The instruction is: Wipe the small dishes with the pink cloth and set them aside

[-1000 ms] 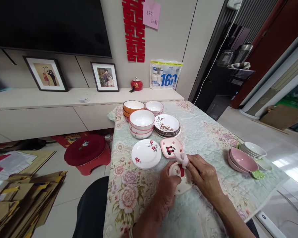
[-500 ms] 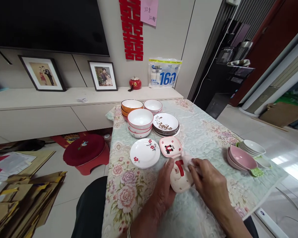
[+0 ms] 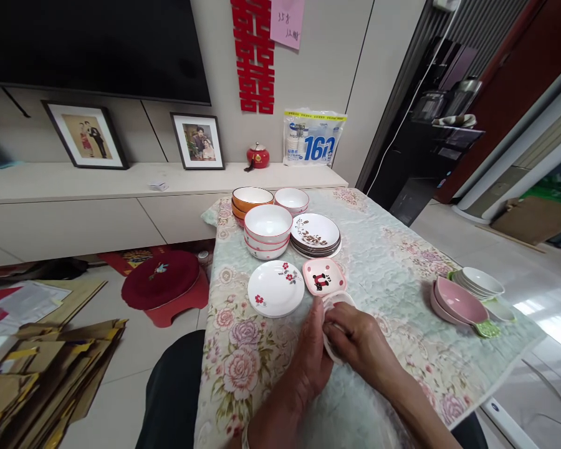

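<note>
Near the front of the table, my left hand grips a small pale dish by its left side, tilted up. My right hand is closed, its fingers pressed into the inside of the dish. The white cloth or tissue it held a moment before is now hidden behind the fingers. Just beyond lies a pink square dish with a red and black cartoon print. A white plate with red flowers sits to its left.
Behind stand stacked white bowls with red rims, orange bowls and brown-flowered plates. Pink bowls and small white bowls are near the right table edge. A red stool stands left of the table.
My right hand has moved left across the dish, from its right edge to its inside. The dish has tilted, and its printed face is mostly covered. The view has shifted slightly.
</note>
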Available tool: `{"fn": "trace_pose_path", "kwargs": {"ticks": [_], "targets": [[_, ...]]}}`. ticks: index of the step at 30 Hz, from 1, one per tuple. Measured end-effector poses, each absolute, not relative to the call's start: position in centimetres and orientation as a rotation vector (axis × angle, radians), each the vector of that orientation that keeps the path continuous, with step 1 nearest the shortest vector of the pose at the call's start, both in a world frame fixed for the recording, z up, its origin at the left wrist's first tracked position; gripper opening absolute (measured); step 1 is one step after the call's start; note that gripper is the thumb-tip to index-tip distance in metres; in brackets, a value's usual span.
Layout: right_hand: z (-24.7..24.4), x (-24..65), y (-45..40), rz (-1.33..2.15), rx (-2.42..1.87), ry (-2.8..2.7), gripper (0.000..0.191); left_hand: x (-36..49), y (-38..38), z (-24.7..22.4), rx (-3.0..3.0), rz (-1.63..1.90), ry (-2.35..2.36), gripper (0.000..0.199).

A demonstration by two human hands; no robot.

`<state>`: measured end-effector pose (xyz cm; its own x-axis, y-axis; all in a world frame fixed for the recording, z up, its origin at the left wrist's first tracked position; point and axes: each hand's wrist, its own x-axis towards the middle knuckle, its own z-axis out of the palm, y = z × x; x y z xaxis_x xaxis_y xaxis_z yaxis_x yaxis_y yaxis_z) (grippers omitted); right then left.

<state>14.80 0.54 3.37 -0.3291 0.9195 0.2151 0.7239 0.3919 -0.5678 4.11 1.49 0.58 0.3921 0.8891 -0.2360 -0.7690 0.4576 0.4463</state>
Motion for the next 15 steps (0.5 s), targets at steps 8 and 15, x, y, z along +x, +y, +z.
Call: {"fn": "trace_pose_path", "kwargs": {"ticks": [8,15], "targets": [[2.6,15.1,-0.3,-0.243,-1.864,-2.324,0.02,4.3,1.2,0.8,0.309,1.088,0.538,0.061],[2.3,13.8,1.2,0.134,-1.61,-2.121,0.009,4.2,1.6,0.8,0.27,1.162,0.574,0.054]]}}
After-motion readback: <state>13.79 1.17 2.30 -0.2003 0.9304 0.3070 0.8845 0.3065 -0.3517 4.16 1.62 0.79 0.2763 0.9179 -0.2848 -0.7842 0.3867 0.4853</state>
